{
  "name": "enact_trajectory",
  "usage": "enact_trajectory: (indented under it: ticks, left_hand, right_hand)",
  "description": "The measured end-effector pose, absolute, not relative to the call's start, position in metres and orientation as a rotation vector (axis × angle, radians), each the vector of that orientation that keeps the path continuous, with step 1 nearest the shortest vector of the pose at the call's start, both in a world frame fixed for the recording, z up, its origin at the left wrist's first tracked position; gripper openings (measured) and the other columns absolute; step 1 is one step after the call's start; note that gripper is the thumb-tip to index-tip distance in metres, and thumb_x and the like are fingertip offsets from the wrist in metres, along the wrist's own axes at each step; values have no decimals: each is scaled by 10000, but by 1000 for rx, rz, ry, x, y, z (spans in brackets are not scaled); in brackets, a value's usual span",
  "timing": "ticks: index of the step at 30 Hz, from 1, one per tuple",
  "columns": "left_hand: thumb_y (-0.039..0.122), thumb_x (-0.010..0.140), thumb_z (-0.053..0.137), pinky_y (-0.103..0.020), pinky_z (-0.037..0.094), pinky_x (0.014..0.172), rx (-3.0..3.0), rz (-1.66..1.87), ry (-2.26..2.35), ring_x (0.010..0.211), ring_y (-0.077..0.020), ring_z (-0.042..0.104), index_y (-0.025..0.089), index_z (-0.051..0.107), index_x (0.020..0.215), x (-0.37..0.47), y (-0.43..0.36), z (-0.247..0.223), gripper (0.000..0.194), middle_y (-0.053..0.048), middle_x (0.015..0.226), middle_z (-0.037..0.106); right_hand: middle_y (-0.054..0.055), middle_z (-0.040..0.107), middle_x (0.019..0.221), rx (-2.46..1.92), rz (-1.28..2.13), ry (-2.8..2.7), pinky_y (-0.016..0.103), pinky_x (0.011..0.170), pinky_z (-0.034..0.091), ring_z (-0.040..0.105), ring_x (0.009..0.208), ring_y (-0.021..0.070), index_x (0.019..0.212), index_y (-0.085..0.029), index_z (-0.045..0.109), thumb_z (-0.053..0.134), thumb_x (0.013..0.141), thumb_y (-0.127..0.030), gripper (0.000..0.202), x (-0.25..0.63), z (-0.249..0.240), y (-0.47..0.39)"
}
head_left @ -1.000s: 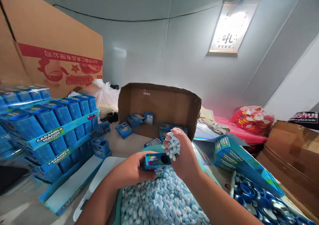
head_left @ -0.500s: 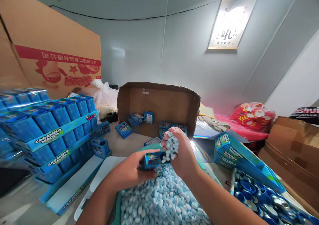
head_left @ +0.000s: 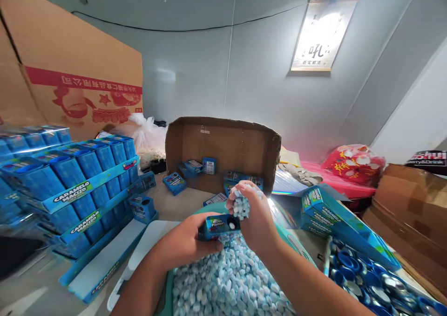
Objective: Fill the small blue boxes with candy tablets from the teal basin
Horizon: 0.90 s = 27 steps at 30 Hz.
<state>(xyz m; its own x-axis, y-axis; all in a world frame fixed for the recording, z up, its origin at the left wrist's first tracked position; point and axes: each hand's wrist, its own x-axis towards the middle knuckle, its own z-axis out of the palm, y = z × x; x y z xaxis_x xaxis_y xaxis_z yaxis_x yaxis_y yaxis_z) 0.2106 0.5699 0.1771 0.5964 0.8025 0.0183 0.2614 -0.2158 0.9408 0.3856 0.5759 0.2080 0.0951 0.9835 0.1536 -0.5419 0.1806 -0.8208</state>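
My left hand (head_left: 195, 239) is wrapped round a small blue box (head_left: 218, 226) marked CARAMELO MACIZO, tipped on its side with its round hole facing right. A white candy shows at that hole. Cupped beside the box, my right hand (head_left: 256, 218) holds a heap of pale blue and white candies (head_left: 241, 204), some resting between palm and fingers. Both hands are above a green tub (head_left: 168, 290) filled with loose candies (head_left: 226, 278) of the same kind.
At left stand stacked trays of blue boxes (head_left: 77, 190) and an empty blue tray (head_left: 104, 260). Behind the tub, an open cardboard box (head_left: 223, 143) has several blue boxes in and before it. Blue lids (head_left: 373, 278) fill a container at right, near a folded display box (head_left: 335, 218).
Fewer candies lie at the box's hole, where one now shows. The candies sit deeper in my right hand, its fingers curled a little more. The view has shifted slightly.
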Motion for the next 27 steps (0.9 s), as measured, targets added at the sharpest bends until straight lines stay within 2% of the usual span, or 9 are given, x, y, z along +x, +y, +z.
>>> enact_trajectory:
  ticks: [10, 16, 27]
  left_hand:
    - [252, 828, 751, -344, 460, 1004, 1788, 617, 913, 1136, -251, 634, 284, 579, 1369, 210, 569, 178, 568, 3, 1225, 695]
    - [266, 827, 744, -360, 466, 996, 1747, 617, 894, 1136, -271, 625, 258, 588, 1340, 211, 570, 175, 537, -19, 1219, 694]
    - [263, 828, 739, -358, 458, 1000, 1761, 613, 894, 1138, -269, 621, 275, 578, 1347, 209, 571, 173, 544, -13, 1234, 684]
  right_hand:
    - [-13, 590, 671, -643, 1297, -816, 215, 517, 424, 543, 582, 136, 751, -211, 580, 703, 784, -326, 171, 388, 210, 577]
    - [-15, 589, 672, -636, 1331, -787, 207, 518, 413, 537, 580, 131, 759, -207, 581, 713, 781, -331, 182, 389, 209, 579]
    - [-7, 610, 672, -630, 1349, -752, 224, 583, 492, 581, 611, 139, 737, -194, 613, 749, 762, -343, 203, 389, 207, 578]
